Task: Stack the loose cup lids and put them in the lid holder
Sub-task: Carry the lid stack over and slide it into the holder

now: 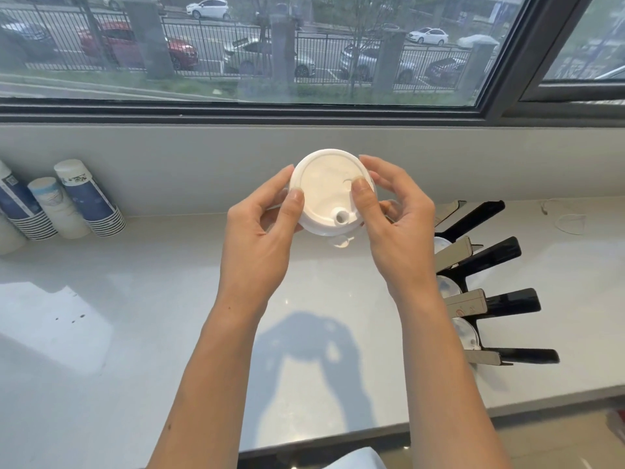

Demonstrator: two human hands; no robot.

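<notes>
Lids point(326, 192): white, round, held up above the surface point(135, 299) between both hands, top face turned toward the camera; small round drink hole near the lower edge; seemingly more than one nested together, count not clear.
Left hand point(262, 231): closed on the left rim of the lids, thumb on the top face, fingers curled behind.
Right hand point(394, 220): closed on the right rim of the lids, thumb pressed on the top face near a small oval mark, fingers wrapped around the far edge.
Lid holder point(487, 292): black, with long prongs fanned out to the right, standing on the surface just right of the right wrist; a few pale lids visible between its prongs.
Paper cups point(77, 198): nested stacks, blue and white, lying tilted at the far left against the wall under the window.
Window point(270, 45): behind the surface, showing a fence and parked cars.
Shadow point(318, 350): cast by hands and lids, lying on the surface between the forearms.
</notes>
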